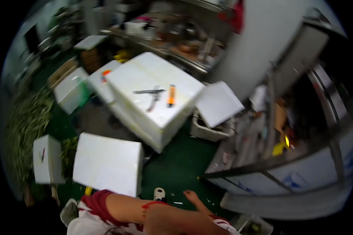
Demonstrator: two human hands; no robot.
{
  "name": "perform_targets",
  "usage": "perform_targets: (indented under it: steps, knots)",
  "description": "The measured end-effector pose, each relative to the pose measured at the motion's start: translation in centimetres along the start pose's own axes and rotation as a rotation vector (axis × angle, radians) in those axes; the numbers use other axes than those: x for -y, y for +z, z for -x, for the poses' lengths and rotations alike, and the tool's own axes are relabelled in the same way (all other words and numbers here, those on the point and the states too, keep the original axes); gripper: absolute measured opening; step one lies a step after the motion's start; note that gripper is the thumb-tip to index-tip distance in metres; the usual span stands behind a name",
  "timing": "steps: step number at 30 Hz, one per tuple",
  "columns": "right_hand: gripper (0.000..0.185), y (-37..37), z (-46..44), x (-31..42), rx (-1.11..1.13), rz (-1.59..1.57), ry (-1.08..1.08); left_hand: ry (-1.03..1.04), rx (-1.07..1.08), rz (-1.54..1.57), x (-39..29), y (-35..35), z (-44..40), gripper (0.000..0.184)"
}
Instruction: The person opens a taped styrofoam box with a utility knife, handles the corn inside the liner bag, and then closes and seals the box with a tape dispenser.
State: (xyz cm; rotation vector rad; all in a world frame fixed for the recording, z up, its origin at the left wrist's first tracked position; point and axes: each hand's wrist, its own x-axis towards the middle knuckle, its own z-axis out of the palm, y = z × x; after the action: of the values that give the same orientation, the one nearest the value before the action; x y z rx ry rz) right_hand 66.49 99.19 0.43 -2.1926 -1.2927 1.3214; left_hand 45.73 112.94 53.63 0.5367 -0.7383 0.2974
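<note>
- ref pt = the big white foam box [153,70]; all sides as the wearer saw it
- smaller foam box [108,162] sat near-left of it, long axis abt L-R across the wearer's view
- L hand [172,219] was on the big box's near side, v. blurred, red band [145,209] at the wrist; cdn't tell if fingers were spread, curled or holding smth
- R hand [190,195] same side, further R, over the green floor [180,160]; too blurry to tell its grip either
- so smaller box lay fwd + L of both hands, L arm nearer, just beside its near edge; contact unclear
- on top of the big box: pruners [157,91] + orange cutter [171,95] side by side, well apart from both hands, cutter's long axis roughly twd the wearer
- R of the big box: white slab [219,103] tilted on a crate [210,133]
</note>
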Motion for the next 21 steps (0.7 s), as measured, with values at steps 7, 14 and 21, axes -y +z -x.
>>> perform_targets:
  steps: [7,14,21]
  knots:
    - [0.037,-4.8,2.8,7.7,-0.159,-0.270,-0.084,-0.253,-0.716,-0.062,1.7,-9.4,11.9,0.071]
    - [0.040,-5.8,10.5,1.5,-0.320,-0.117,0.176,-0.524,-1.558,-0.395,3.5,-14.0,24.1,0.034]
    - [0.039,-6.3,3.8,-3.2,0.054,-0.014,-0.050,-0.469,-1.625,-0.466,3.5,-22.2,15.9,0.032]
